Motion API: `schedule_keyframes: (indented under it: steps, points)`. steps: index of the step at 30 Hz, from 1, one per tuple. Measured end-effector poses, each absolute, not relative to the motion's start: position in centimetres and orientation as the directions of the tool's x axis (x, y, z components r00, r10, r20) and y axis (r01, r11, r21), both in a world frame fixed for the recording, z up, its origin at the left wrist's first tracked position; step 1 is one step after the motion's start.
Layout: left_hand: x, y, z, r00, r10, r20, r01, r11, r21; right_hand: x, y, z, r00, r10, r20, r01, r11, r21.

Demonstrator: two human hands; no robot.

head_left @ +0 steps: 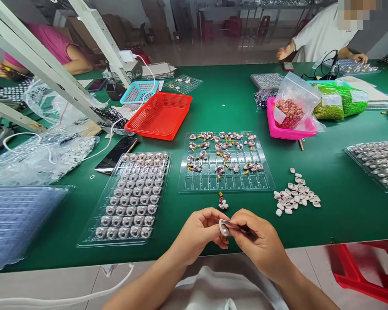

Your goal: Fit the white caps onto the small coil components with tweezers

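Note:
Close to the table's front edge, my left hand (202, 234) pinches a small white curved earphone part (224, 228) between thumb and fingers. My right hand (258, 241) is closed around dark tweezers (245, 229), whose tip reaches the white part. A yellow bit shows just under that part. Just beyond my hands lies a similar white piece (223, 204) with a yellow tab. Behind it sits a clear tray (194, 186) with white pieces and yellow tabs in many of its pockets. Loose small white caps (295, 198) lie in a heap at the right.
A tray of clear-grey rounded parts (127, 200) is at left, beside a phone (111, 155). Red basket (158, 118), pink basket (289, 131) with a bag of copper-coloured parts, and stacked blue trays (19, 224) stand around. White metal posts (51, 71) rise at left. Two co-workers sit opposite.

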State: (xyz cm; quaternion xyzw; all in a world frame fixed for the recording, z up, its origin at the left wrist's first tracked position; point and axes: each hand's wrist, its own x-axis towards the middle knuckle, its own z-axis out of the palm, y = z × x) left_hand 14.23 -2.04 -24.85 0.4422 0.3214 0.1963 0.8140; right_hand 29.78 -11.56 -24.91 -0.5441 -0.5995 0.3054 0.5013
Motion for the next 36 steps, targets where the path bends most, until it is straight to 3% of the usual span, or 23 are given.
schedule_keyframes:
  steps: [4,10,20,29,32,36]
  points:
    - [14.0,-1.9,-25.0,0.747,0.526,-0.406,0.003,0.608,0.794,30.2,-11.8,-25.0,-0.022,0.949,0.314,0.396,0.297,-0.869]
    - [13.9,-1.6,-25.5,0.805,0.401,-0.438,0.058,0.681,0.730,30.9,-11.7,-23.8,-0.130,0.961,0.245,0.394,0.277,-0.877]
    - [13.9,-1.6,-25.5,0.787,0.423,-0.449,0.087,0.644,0.760,31.1,-11.3,-23.0,-0.167,0.978,0.121,0.535,0.193,-0.822]
    - [13.9,-1.5,-26.3,0.791,0.401,-0.462,0.127,0.631,0.765,31.3,-11.5,-23.8,-0.279,0.920,0.274,0.618,0.390,-0.682]
    - [13.8,-1.5,-26.1,0.793,0.400,-0.460,0.120,0.637,0.761,31.2,-11.6,-24.0,-0.245,0.929,0.278,0.589,0.370,-0.719]
    - [14.1,-1.6,-25.8,0.763,0.502,-0.408,0.058,0.575,0.816,30.7,-11.4,-24.5,-0.057,0.981,0.185,0.510,0.188,-0.839]
